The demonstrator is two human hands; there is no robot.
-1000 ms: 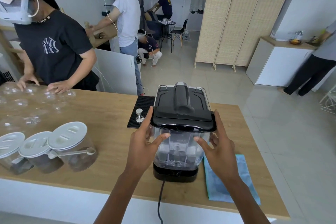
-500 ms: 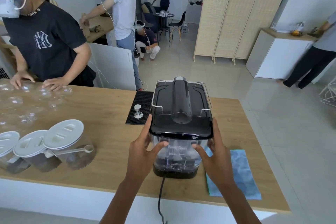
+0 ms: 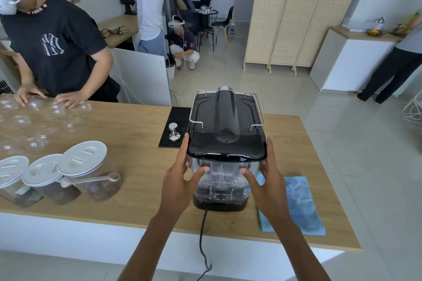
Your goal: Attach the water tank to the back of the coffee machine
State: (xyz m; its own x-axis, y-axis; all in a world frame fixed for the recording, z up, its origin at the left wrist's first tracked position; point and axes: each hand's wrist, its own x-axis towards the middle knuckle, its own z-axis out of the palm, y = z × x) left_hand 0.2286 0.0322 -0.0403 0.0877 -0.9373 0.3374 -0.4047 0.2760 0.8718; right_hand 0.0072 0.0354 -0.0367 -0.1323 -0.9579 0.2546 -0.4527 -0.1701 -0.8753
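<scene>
**Water tank held at the back of the coffee machine, seating in hand**

The coffee machine (image 3: 226,125) stands on the wooden counter (image 3: 127,134) with its back toward the person, its power cord (image 3: 202,230) trailing over the near edge. The clear water tank (image 3: 220,178) sits upright against that back, under the overhang of the black top and above the black base. Both hands clasp it from either side: the left hand (image 3: 180,178) has its thumb on the tank's near face and its fingers (image 3: 183,148) reaching up along the left wall, and the right hand (image 3: 267,180) mirrors it on the right, so the grip is closed on the tank from 2 sides.

The step in hand looks like the final seating of the tank. Whether it is fully down on its base cannot be told from here. The next move likely calls for an even downward and forward press with both hands, keeping the tank level so it does not jam, then letting go.

A blue cloth (image 3: 294,203) lies just beside the machine on the right; 3 lidded jars (image 3: 57,175) stand well apart on the left
</scene>
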